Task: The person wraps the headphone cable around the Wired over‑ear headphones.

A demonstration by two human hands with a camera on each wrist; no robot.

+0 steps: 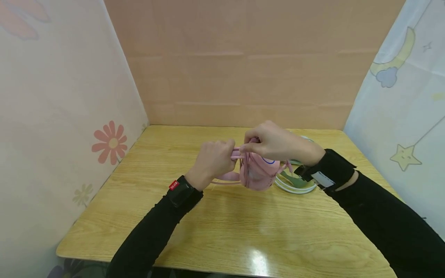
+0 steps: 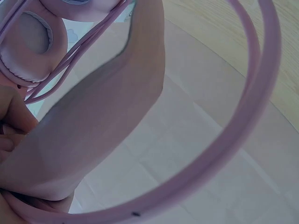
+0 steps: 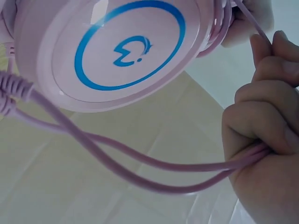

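A pair of pink headphones (image 1: 260, 173) is held up over the middle of the table. My left hand (image 1: 215, 158) grips its headband (image 2: 117, 98), which arcs widely across the left wrist view. In the right wrist view, one ear cup (image 3: 126, 46) shows a blue ring and logo. A padded ear cushion (image 2: 32, 37) appears at upper left in the left wrist view. My right hand (image 1: 274, 143) pinches the thin pink cable (image 3: 187, 167) between thumb and forefinger, with more cable passing through its curled fingers. Cable strands lie around the headphones beside the left hand.
Behind and below my right wrist, a white coiled cable (image 1: 295, 190) lies on the wooden table (image 1: 156, 193) with a green object (image 1: 293, 179) that is partly hidden. A tan panel (image 1: 243, 69) stands at the back, with patterned sheets on both sides.
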